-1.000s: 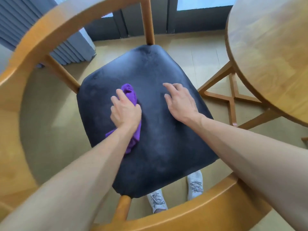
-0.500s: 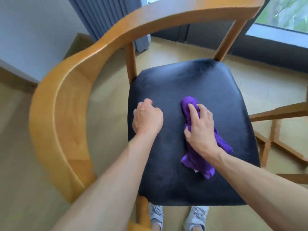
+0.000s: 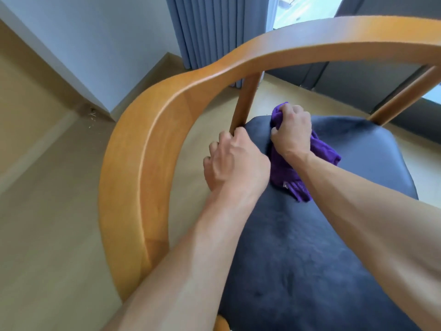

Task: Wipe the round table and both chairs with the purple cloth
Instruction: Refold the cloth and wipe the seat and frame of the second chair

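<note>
The person leans over the chair [image 3: 143,168], both bare arms reaching in from the near side. The right hand [image 3: 292,132] has its grip curled tight round the purple cloth [image 3: 284,168], bunching it at the far left corner of the dark seat cushion [image 3: 310,259], just beside the wooden upright post [image 3: 245,101]. The cloth lies crumpled into a long roll, its long axis running from far to near: one end pokes out past the knuckles toward the far side, the other trails back toward the person along the seat, with a fold spreading out to the right of the wrist. The left hand [image 3: 233,161] sits at the left edge of the cushion, fingers curled down over the rim, the fingertips hidden, so what that grip clasps beyond the seat edge I cannot tell. The curved wooden backrest rail arcs round the left and far sides. Grey-blue curtains [image 3: 214,29] hang at the far wall over a pale wood floor [image 3: 47,211].
</note>
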The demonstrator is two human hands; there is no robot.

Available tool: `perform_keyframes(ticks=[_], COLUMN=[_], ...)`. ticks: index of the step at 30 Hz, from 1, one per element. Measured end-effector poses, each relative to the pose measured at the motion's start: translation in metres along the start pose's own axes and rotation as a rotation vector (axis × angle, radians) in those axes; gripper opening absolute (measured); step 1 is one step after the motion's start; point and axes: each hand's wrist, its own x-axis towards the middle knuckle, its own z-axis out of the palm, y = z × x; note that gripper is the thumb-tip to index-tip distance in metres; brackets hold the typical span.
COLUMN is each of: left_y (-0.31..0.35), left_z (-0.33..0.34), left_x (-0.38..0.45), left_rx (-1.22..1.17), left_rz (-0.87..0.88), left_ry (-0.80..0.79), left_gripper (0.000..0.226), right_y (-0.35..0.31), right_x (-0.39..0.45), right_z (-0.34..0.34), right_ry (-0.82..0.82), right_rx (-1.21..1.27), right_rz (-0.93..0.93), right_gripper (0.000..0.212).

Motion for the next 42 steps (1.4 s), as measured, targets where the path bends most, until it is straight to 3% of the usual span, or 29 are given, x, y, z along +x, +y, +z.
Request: perform_keyframes(ticks=[6,9,13,16,18,20,22,24,26,31,36,40,42], left_y=[0.018,0.018,0.013,0.006,0.003,0.002,0.001,0.002,0.002,0.000,-0.002,-0.006,-0.010], left_z=[-0.005,0.000,0.007,0.014,0.018,0.019,0.019,0.018,0.016,0.020,0.030,0.046,0.058], left_x=[0.033,0.044,0.049,0.045,0.037,0.032,0.030,0.031,0.031,0.024,0.020,0.013,0.007], left_rx=[0.001,0.055,0.114,0.140,0.175,0.220,0.264,0.303,0.336,0.429,0.494,0.445,0.435], left_rz=[0.078,0.151,0.176,0.155,0.163,0.178,0.180,0.190,0.190,0.228,0.287,0.388,0.471], left_ry=[0.031,0.037,-0.007,-0.039,-0.068,-0.100,-0.120,-0.134,-0.142,-0.183,-0.193,-0.241,-0.309], left_gripper=[0.036,0.037,0.035,0.035,0.037,0.040,0.041,0.042,0.042,0.042,0.042,0.039,0.037], right_y=[-0.020,-0.040,-0.035,-0.020,-0.016,-0.024,-0.043,-0.066,-0.083,-0.076,0.002,0.079,0.113], right_x=[-0.068,-0.122,-0.187,-0.213,-0.193,-0.161,-0.133,-0.135,-0.161,-0.252,-0.282,-0.279,-0.264], right_z=[-0.011,-0.025,-0.037,-0.052,-0.053,-0.042,-0.029,-0.022,-0.015,-0.032,-0.072,-0.100,-0.111], right_ry=[-0.200,-0.371,-0.750,-0.838,-0.792,-0.666,-0.472,-0.460,-0.508,-0.808,-0.888,-0.804,-0.719], right_rx=[0.266,0.392,0.272,0.225,0.167,0.095,0.120,0.090,0.046,0.031,0.204,0.180,0.079], right_rz=[-0.436,-0.669,-0.883,-1.164,-1.284,-1.131,-0.706,-0.349,-0.462,-1.080,-1.183,-1.363,-1.316], right_gripper=[0.028,0.041,0.044,0.045,0.045,0.046,0.032,0.023,0.023,0.036,0.024,0.017,0.020])
